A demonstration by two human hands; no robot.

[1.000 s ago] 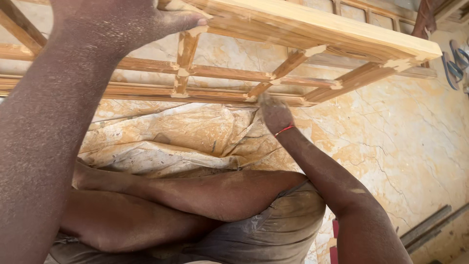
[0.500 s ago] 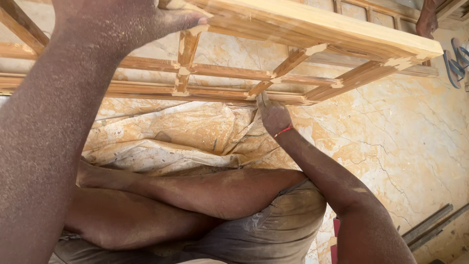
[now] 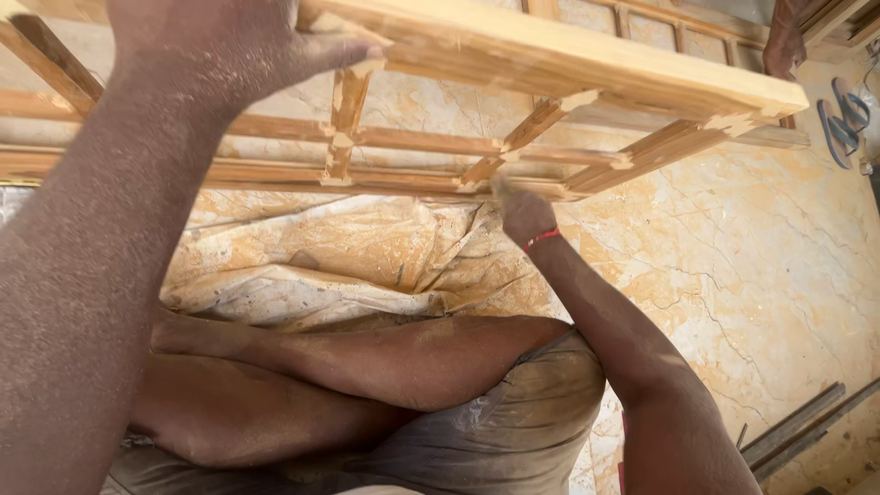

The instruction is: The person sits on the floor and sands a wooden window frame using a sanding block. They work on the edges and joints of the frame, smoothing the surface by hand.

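A pale wooden lattice frame (image 3: 587,69) is tilted up in front of me, its lower rail (image 3: 275,174) near the floor. My left hand (image 3: 229,46), dusted with sawdust, grips the thick upper rail from above. My right hand (image 3: 524,213), with a red band at the wrist, is closed on a small tan scrap (image 3: 500,186), perhaps sandpaper. It presses the scrap against the lower rail where a slanted cross piece (image 3: 527,128) joins it.
My crossed legs (image 3: 367,367) lie below the frame on a crumpled dusty sheet (image 3: 348,247). The floor (image 3: 752,247) is veined yellow stone. A pair of sandals (image 3: 841,119) lies at the right edge, and long grey bars (image 3: 797,426) at the lower right. Another wooden frame (image 3: 660,23) stands behind.
My right hand has shifted slightly back and forth along the lower rail at the joint. My left hand keeps its grip on the upper rail.
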